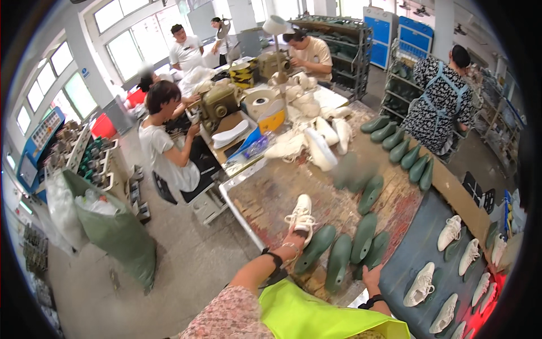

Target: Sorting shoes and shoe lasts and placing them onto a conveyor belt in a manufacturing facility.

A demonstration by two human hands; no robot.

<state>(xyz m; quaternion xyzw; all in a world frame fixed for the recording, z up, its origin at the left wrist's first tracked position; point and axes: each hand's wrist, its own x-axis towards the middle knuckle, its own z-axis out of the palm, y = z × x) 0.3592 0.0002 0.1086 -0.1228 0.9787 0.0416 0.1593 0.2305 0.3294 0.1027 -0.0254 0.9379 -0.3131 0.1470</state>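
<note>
A big green sack (116,240) stands on the floor, well left of the worn table (262,189). A person in a white top (169,150) sits closer, beside the table's left side. By the table's near left part, the left hand (297,236) has its fingers closed around the back end of a white shoe (303,208). The shoe's long way runs straight out from those fingers, toe toward the table's far side. Some fingers are hidden.

Next, near the table's front edge, is a green foot shape (317,244). It is just right of the left hand, the nearer hand, and its far end leans toward the table's right side. At the table's near right corner, another green foot shape (377,251) leans the same way. It lies just ahead and left of the right hand (372,277). That hand's fingers look a bit apart; I cannot tell if they grip it. Right of the table, a dark belt (398,277) carries more white shoes (420,285).
</note>
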